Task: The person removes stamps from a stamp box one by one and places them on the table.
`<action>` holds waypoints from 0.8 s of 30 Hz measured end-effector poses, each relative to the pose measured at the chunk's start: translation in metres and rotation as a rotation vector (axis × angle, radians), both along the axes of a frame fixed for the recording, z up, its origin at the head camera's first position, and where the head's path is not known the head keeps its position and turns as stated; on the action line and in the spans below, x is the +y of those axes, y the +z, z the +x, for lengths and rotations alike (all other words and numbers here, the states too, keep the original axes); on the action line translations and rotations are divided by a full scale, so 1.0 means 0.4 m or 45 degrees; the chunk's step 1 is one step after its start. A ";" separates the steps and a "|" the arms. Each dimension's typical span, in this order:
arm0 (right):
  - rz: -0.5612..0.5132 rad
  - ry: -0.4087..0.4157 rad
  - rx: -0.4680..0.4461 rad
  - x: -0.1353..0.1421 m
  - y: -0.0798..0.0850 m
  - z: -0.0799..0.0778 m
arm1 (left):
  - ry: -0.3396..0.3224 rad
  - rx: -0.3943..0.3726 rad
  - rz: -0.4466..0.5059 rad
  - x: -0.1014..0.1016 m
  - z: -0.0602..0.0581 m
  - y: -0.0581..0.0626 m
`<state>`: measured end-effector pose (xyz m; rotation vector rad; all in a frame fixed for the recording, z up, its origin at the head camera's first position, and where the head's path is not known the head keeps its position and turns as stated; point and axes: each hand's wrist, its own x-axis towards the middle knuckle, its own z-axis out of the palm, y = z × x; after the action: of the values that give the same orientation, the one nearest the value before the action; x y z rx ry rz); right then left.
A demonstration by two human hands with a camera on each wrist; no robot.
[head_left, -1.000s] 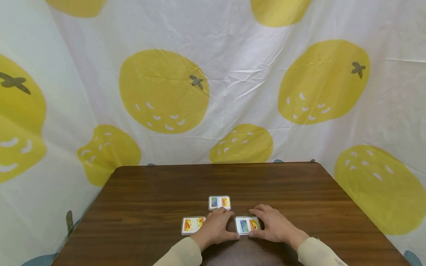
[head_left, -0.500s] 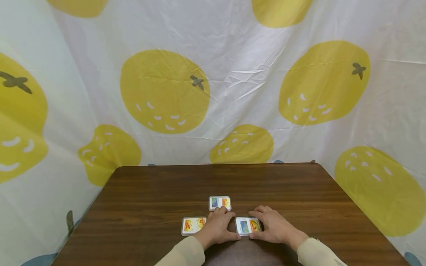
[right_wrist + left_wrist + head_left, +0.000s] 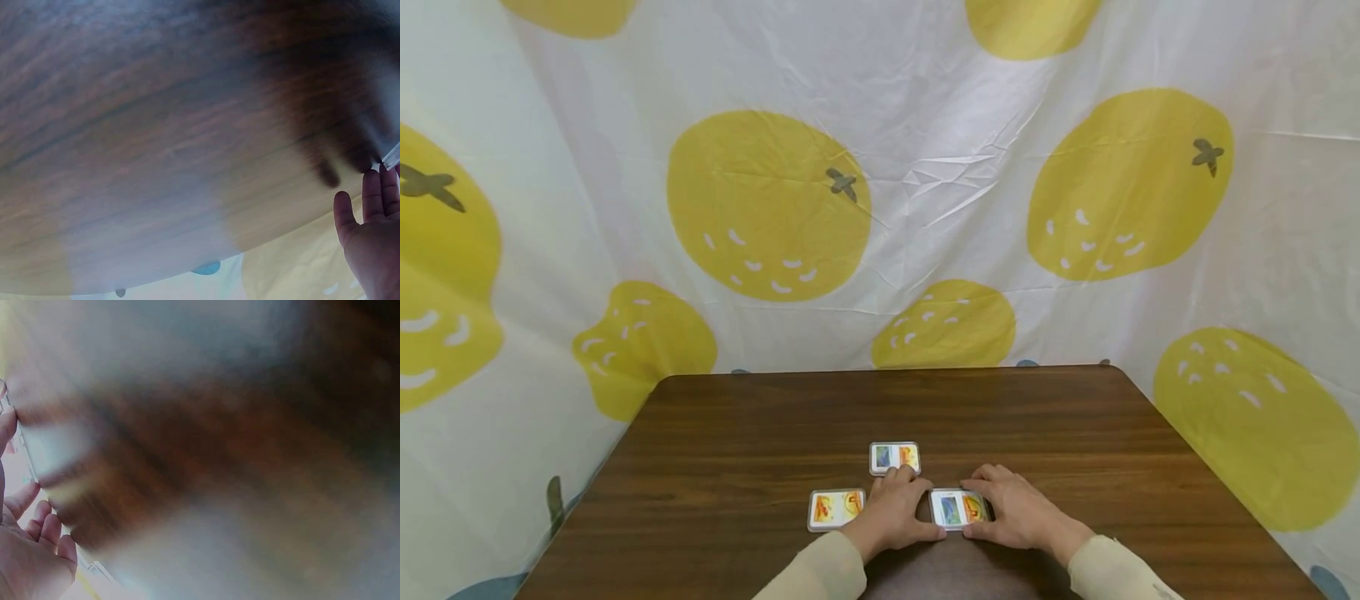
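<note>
A flat, clear-rimmed plastic case [image 3: 952,510] with a blue and orange printed card lies between the hands. My right hand [image 3: 1018,510] holds its right part, thumb at the near edge and fingers at the far edge. My left hand [image 3: 891,512] stands at its left with fingers spread, the thumb tip by the near left corner; whether it touches is unclear. A second such case [image 3: 895,454] lies just beyond the left fingertips. A third case [image 3: 831,510], orange and yellow, lies left of that hand. Only clear edging [image 3: 390,157] shows beside the fingers in the right wrist view.
All three cases lie on a dark brown wood-grain table [image 3: 760,425] with rounded far corners. Behind it and at both sides hangs a white cloth [image 3: 925,233] printed with large yellow fruit. Much of the left wrist view is blurred.
My left hand has edged slightly to the right, its thumb closer to the case between the hands. The right hand and the cases stay nearly where they were.
</note>
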<state>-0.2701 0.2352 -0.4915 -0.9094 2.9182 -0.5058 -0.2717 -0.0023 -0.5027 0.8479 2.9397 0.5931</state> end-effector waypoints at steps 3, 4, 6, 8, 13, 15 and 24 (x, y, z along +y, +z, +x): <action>0.008 0.001 0.007 0.000 0.002 0.001 | -0.009 -0.005 0.005 -0.002 0.000 0.003; 0.015 0.001 0.009 0.000 0.003 0.002 | -0.013 -0.009 0.006 -0.003 0.001 0.004; 0.030 0.006 0.013 0.000 0.006 0.002 | -0.019 -0.017 0.006 -0.005 0.003 0.007; 0.050 0.012 0.019 -0.001 0.010 0.002 | -0.022 -0.024 0.006 -0.007 0.004 0.009; 0.095 0.032 0.051 -0.005 0.014 0.000 | -0.024 -0.047 0.002 -0.008 0.005 0.011; 0.109 0.038 0.063 -0.005 0.013 -0.001 | -0.024 -0.061 0.000 -0.008 0.004 0.012; 0.139 0.056 0.076 -0.005 0.015 -0.001 | -0.018 -0.102 0.015 -0.008 -0.002 0.012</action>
<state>-0.2706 0.2334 -0.4856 -0.9884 2.9371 -0.3182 -0.2726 -0.0055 -0.4979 0.8252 2.8587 0.6292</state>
